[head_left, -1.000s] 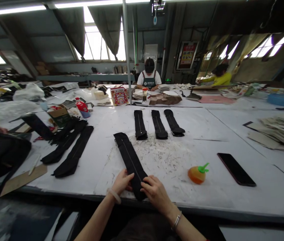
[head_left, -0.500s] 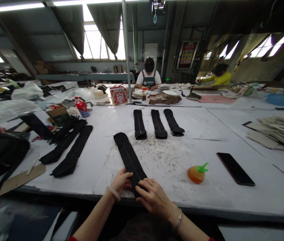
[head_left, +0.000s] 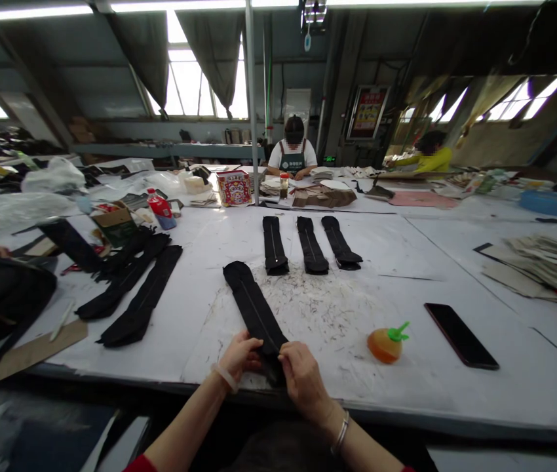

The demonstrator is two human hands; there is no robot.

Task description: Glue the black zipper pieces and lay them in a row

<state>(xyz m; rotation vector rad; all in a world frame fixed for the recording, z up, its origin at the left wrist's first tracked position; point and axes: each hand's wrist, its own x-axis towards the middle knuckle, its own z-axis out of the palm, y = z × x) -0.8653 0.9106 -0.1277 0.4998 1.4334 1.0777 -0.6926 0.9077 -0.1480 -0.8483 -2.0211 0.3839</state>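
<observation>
A long black fabric strip (head_left: 251,305) with a zipper down its middle lies on the white table (head_left: 421,259), running away from me. My left hand (head_left: 240,354) and my right hand (head_left: 301,377) both pinch its near end at the table's front edge, fingers curled on the cloth. Three similar black strips (head_left: 310,244) lie side by side farther back.
More black strips (head_left: 135,288) are piled at the left beside a black bag (head_left: 3,301). An orange bottle with a green nozzle (head_left: 386,343) and a dark phone (head_left: 460,334) lie to my right. Two people work at the far table. Paper stacks (head_left: 544,259) sit at the right.
My right hand has slid inward and closed on the strip's near end; both hands now pinch it closer together. The view shifted slightly.
</observation>
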